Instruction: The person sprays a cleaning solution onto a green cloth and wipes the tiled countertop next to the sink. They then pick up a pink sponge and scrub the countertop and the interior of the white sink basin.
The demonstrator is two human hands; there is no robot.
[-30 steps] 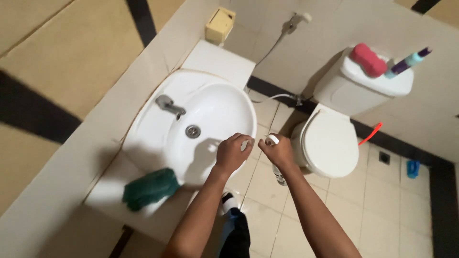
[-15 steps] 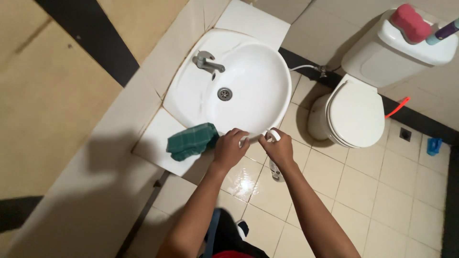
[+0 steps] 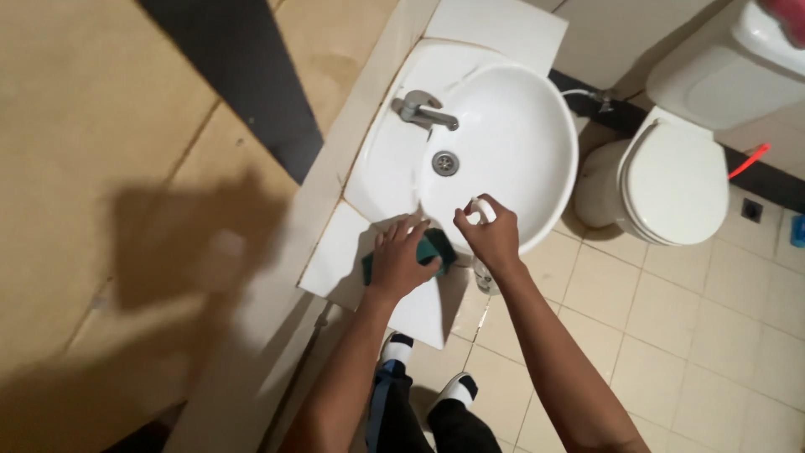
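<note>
**At the basin's front rim: one hand on a green cloth, the other around a small bottle**

On the white tiled table (image 3: 335, 260) beside the basin, the left hand (image 3: 401, 262) lies palm down on a dark green cloth (image 3: 436, 248), its fingers spread and pressed flat over it rather than curled around it. The cloth looks soft and crumpled, a dull teal green, with only its two ends showing at either side of the hand; its long axis runs roughly left to right along the table's front edge, its right end reaching to the basin's rim.

The right hand (image 3: 493, 237) is clenched around a small pale bottle (image 3: 482, 210), held just beside the left hand and over the front lip of the basin. Only the bottle's white top shows above the fingers and a bit of clear body below the palm, so it stands about upright; which way its top faces I cannot tell.

The basin (image 3: 537, 134) is smooth, glossy white ceramic, an oval bowl with a round metal drain (image 3: 445, 163) at its middle and a stubby chrome tap (image 3: 422, 110) at its left, the spout pointing in over the bowl. To the right stands a white toilet (image 3: 675, 180) with its rounded lid shut, on a floor (image 3: 721, 335) of square beige tiles. The wall (image 3: 101, 126) on the left is matt tan with a dark band across it.
</note>
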